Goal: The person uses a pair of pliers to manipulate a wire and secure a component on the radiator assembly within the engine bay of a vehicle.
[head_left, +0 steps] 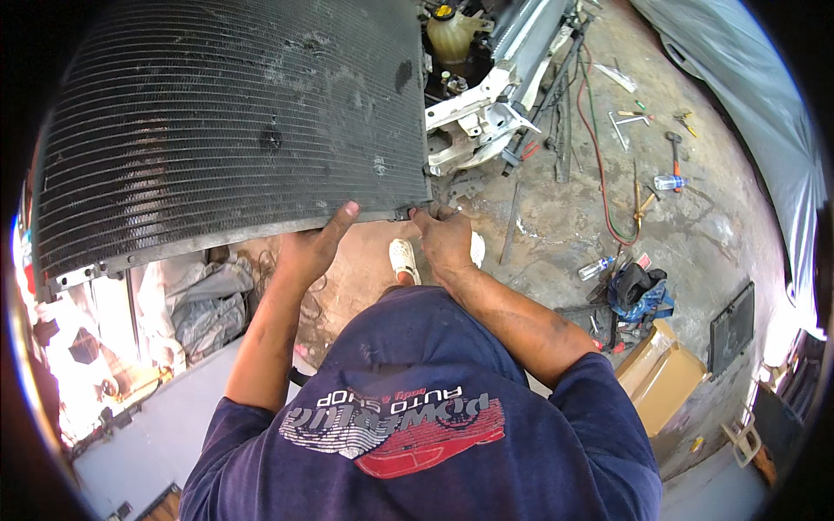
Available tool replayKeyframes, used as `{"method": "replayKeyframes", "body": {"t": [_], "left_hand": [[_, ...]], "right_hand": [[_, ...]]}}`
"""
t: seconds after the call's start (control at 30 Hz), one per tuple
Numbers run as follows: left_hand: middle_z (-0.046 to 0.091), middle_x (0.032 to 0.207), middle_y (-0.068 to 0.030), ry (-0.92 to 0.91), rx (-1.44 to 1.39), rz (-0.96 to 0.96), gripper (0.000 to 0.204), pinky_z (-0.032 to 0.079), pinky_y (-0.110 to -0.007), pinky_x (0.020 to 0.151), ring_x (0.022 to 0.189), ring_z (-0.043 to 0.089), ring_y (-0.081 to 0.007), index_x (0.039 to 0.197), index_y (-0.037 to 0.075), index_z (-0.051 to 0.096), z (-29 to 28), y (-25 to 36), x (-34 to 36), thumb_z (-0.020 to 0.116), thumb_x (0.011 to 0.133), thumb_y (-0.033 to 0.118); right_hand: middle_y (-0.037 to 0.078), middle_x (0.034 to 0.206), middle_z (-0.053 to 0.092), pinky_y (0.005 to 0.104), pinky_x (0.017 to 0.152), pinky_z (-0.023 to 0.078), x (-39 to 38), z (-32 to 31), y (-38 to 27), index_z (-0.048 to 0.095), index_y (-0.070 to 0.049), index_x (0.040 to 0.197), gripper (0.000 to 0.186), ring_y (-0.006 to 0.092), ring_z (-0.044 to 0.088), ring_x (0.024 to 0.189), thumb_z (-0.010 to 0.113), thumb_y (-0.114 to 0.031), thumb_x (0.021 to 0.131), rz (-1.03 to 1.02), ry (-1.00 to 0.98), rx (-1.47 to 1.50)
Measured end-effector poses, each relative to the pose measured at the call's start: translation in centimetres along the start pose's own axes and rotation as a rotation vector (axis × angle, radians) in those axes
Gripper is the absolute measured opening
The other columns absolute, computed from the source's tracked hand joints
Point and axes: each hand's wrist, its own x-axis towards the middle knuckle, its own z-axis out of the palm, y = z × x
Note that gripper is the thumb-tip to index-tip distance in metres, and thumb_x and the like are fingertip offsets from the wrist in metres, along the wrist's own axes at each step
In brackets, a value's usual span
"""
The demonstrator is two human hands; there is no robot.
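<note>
Gripping a finned black radiator (pixel 234 122) (held upright), left hand (pixel 308 252) under its lower edge, right hand (pixel 443 239) fingers clamped on its corner.

You've got a cardboard box (pixel 662 375) on the concrete floor (pixel 556 208) at lower right. Just above the box: blue bag (pixel 640 291). Further up from the box: clear bottle (pixel 670 182), red hose (pixel 599 165) & scattered hand tools (pixel 632 117). Well left of the box: crumpled grey cloth (pixel 204 308). Far above it, top centre: yellowish coolant tank (pixel 450 35).
</note>
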Motion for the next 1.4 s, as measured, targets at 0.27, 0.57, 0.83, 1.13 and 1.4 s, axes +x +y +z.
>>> {"method": "replayKeyframes", "body": {"t": [0.27,0.57,0.83,1.13,1.4], "left_hand": [[0.068,0.128,-0.0208,-0.340,-0.053,0.103,0.051,0.052,-0.042,0.101,0.120,0.065,-0.0285,0.132,-0.004,0.061,-3.7,0.9,0.5,0.079,0.096,0.029],[0.070,0.120,-0.0226,-0.534,-0.165,0.202,0.056,0.058,-0.038,0.082,0.102,0.070,-0.0240,0.138,-0.010,0.051,-12.4,-2.3,1.2,0.077,0.097,0.019],[0.075,0.100,-0.0245,-0.530,-0.029,0.213,0.072,0.058,-0.038,0.071,0.080,0.073,-0.0242,0.139,-0.011,0.052,-15.1,-0.5,1.3,0.083,0.090,0.031],[0.068,0.102,-0.0109,-0.448,-0.179,0.433,0.036,0.048,-0.034,0.088,0.097,0.061,-0.0188,0.108,-0.005,0.065,-13.1,0.2,1.6,0.084,0.084,0.014],[0.057,0.135,-0.0132,-0.134,-0.476,0.580,0.082,0.049,-0.038,0.105,0.123,0.058,-0.0236,0.146,-0.002,0.043,-17.3,-0.2,2.2,0.088,0.079,0.009]], "right_hand": [[0.005,0.074,0.063,0.0335,0.053,0.040,0.2,2.7,2.1,0.069,0.003,0.081,0.013,0.0127,0.054,0.060,0.074,-0.010,0.084,-0.191,0.330,0.060],[0.004,0.080,0.068,0.0329,0.068,0.044,-1.0,4.3,3.7,0.074,0.005,0.091,0.023,0.0135,0.055,0.076,0.077,-0.018,0.093,-0.417,0.470,-0.103],[0.003,0.078,0.064,0.0332,0.061,0.043,-1.3,3.6,3.6,0.073,0.000,0.095,0.021,0.0150,0.051,0.065,0.075,-0.020,0.092,-0.348,0.443,-0.149],[0.026,0.104,0.074,0.0472,0.085,0.055,-5.8,-3.2,4.9,0.067,-0.006,0.125,0.038,0.0389,0.073,0.099,0.067,-0.027,0.093,-0.376,0.346,-0.930],[0.023,0.106,0.074,0.0417,0.088,0.055,-7.8,-4.3,4.7,0.060,-0.007,0.142,0.050,0.0301,0.072,0.093,0.062,-0.007,0.093,-0.409,0.279,-0.787]]}}
